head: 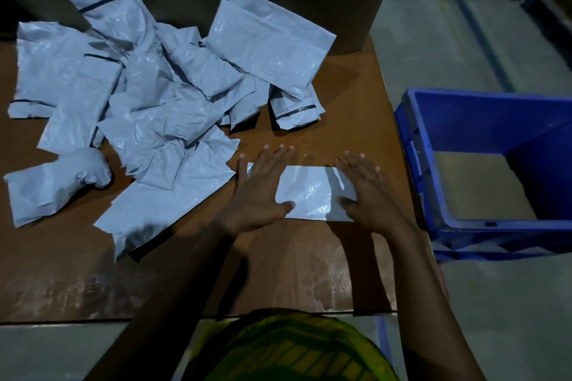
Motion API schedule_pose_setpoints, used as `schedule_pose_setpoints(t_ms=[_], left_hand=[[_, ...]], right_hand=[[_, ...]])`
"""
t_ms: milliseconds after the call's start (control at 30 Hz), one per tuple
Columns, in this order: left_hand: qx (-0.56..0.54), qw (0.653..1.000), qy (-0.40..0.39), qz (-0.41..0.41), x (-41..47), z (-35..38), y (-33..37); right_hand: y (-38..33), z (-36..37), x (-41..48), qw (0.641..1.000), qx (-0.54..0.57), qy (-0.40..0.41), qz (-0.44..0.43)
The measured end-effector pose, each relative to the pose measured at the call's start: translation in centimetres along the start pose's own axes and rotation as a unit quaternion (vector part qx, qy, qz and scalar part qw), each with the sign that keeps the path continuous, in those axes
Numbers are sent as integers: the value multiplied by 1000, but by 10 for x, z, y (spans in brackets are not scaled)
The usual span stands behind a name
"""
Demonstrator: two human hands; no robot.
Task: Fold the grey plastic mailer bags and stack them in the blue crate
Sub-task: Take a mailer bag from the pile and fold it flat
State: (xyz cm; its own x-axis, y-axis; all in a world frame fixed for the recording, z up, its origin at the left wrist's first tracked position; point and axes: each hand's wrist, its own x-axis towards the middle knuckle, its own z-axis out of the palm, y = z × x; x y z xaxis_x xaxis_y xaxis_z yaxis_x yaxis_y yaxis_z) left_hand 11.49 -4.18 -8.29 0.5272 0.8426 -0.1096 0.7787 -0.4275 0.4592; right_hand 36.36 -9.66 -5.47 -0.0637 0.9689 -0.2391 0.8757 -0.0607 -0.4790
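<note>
- Grey plastic film, thin and glossy: the folded mailer lies flat on the brown table, pinned at its two ends by the person's hands.
- The left hand is spread wide, palm down, fingers fanned over the mailer's left end; it grips nothing, only presses.
- The right hand is likewise open and flat on the mailer's right end, thumb lying along the near edge.
- Left of and beyond the left hand, a loose heap of unfolded mailers sprawls across the table, crumpled and overlapping.
- The blue crate stands just right of the right hand, off the table edge; its floor looks bare, so the stack seems not yet begun.
- Judged by its creases and sheen, the film is very light, limp and slippery, likely to spring open once the pressure lifts.
- A sensible hold would be a pinch across the folded edges at both short ends, keeping the layers together for the move right into the crate.
</note>
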Motion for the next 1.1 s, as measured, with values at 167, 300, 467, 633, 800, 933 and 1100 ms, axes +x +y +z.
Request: schedule_pose_setpoints(t_ms=[167, 300, 467, 633, 800, 933, 1100], left_hand=[[90, 993, -80, 11, 30, -24, 3], [65, 995, -78, 27, 43, -43, 15], [115, 980, 144, 70, 50, -65, 30], [120, 896, 395, 165, 50, -44, 41], [94, 944, 273, 157, 21, 22, 22], [62, 967, 216, 122, 5, 44, 16], [35, 973, 208, 92, 22, 39, 36]], right_hand=[[-3, -22, 15, 993, -94, -66, 23], [-10, -32, 19, 993, -98, -44, 41], [-10, -59, 11, 981, -88, 172, -22], [-4, -52, -4, 899, -97, 422, -74], [32, 6, -28, 952, -82, 292, -39], [34, 22, -38, 966, -34, 256, 19], [17, 20, -8, 967, -39, 251, 2]])
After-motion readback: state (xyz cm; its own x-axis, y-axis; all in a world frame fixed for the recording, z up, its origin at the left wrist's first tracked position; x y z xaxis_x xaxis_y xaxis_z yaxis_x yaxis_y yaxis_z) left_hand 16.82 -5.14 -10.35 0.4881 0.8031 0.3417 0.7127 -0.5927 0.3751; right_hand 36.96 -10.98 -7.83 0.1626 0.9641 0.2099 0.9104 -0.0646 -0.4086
